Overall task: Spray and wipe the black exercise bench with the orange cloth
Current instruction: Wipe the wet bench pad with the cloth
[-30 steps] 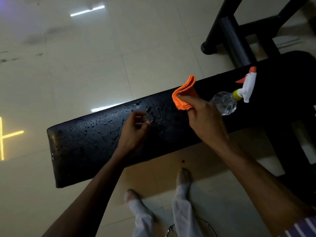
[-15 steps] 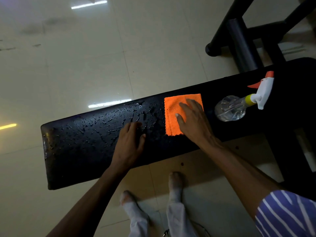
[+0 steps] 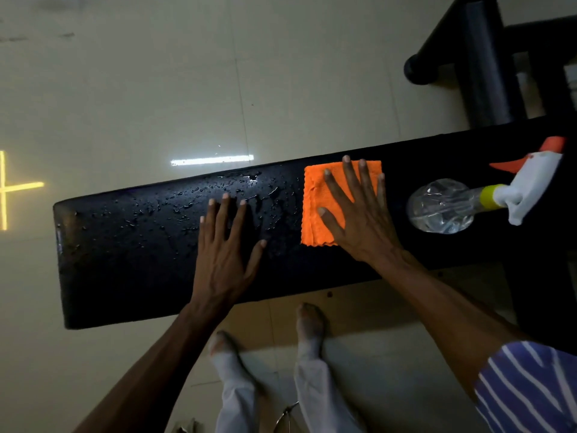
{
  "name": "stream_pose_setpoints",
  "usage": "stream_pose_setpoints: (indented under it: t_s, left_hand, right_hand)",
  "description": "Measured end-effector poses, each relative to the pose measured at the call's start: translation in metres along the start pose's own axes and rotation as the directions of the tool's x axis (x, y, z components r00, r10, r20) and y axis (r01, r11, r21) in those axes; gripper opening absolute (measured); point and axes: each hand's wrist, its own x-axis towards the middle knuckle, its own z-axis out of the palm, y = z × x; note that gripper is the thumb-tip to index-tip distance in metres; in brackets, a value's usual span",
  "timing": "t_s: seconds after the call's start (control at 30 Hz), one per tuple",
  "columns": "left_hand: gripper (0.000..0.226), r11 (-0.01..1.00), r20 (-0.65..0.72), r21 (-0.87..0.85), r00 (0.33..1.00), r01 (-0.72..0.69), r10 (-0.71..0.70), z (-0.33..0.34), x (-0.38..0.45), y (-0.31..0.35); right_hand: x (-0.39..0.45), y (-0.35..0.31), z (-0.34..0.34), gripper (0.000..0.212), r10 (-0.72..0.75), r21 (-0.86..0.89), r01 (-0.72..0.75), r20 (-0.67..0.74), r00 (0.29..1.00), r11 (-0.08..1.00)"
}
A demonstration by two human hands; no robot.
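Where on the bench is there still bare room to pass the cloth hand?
Free: the wet stretch of the black bench from its left end to the left hand. A narrow strip lies between that hand and the orange cloth. Crowded: right hand on the cloth, spray bottle just right.

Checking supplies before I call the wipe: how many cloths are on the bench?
1: the orange cloth lies flat on the black bench under the right hand, left of the spray bottle. None other visible.
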Motion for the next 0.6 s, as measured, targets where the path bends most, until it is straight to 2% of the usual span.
stream_pose_setpoints:
  t_s: [0.17, 0.2, 0.23, 0.33, 0.4, 0.5, 0.57, 0.6]
  left_hand:
    - [0.077, 1.0, -0.023, 0.018, 1.0, 0.019, -0.018, 0.007, -0.006, -0.004]
    - [0.077, 1.0, -0.027, 0.019, 0.999, 0.02, -0.019, 0.008, -0.006, -0.004]
    - [0.077, 1.0, -0.027, 0.018, 0.999, 0.021, -0.02, 0.008, -0.007, -0.004]
    - [0.078, 1.0, -0.036, 0.01, 0.999, 0.022, -0.021, 0.008, -0.007, -0.006]
    - [0.079, 1.0, -0.044, 0.007, 0.999, 0.031, -0.031, 0.008, -0.009, -0.008]
    - [0.078, 0.999, -0.072, 0.025, 0.997, 0.03, -0.028, 0.01, -0.014, -0.015]
    - [0.078, 0.999, -0.085, 0.036, 0.996, 0.032, -0.029, 0.009, -0.015, -0.023]
    - [0.077, 0.998, -0.079, 0.044, 0.996, 0.032, -0.028, 0.008, -0.016, -0.026]
  right_hand:
    - [0.036, -0.026, -0.003, 0.066, 0.254, 0.016, -0.254, -0.073, 0.964, 0.967]
    - [0.035, -0.038, 0.0, 0.065, 0.263, 0.005, -0.263, -0.086, 0.961, 0.965]
    - [0.028, -0.045, 0.003, 0.065, 0.228, -0.003, -0.229, -0.083, 0.97, 0.974]
    - [0.0, -0.031, 0.005, 0.067, -0.001, -0.036, -0.001, -0.044, 0.999, 0.999]
    - [0.0, -0.008, -0.001, 0.069, -0.057, -0.043, 0.057, -0.015, 0.998, 0.997]
    - [0.029, -0.003, -0.007, 0.067, 0.12, 0.012, -0.12, -0.052, 0.991, 0.993]
    - [0.044, -0.03, -0.004, 0.064, 0.261, 0.058, -0.257, -0.087, 0.961, 0.965]
    - [0.043, -0.047, -0.001, 0.064, 0.273, 0.057, -0.268, -0.095, 0.957, 0.962]
